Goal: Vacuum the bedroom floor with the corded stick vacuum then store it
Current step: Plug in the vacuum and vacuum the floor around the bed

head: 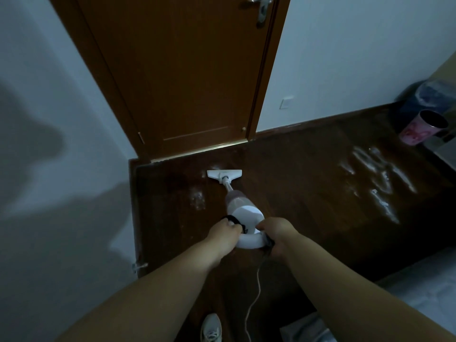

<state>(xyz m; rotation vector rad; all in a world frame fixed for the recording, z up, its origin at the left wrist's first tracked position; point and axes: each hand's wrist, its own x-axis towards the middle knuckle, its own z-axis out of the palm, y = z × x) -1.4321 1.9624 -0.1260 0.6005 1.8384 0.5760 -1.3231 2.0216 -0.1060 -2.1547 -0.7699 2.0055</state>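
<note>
White corded stick vacuum [237, 201] slanting away from both hands, flat white floor head [224, 174] resting on the dark brown wooden floor [308, 193] just short of the closed brown wooden door [177, 70]. Left hand [222, 230] curled round the left side of the white loop handle [249, 241], beside a black strap there. Right hand [277, 232] gripping the loop's right side, where the thin white power cord [256, 290] drops away toward the bottom edge. White sneaker [211, 328] on the floor, low between the forearms. White wall [49, 144] at left, shadowed. Farther right, pale streaks of glare on the floorboards, well apart from the vacuum; pink patterned bin [423, 128] and blue bin with clear liner [429, 97] near the right wall.
</note>
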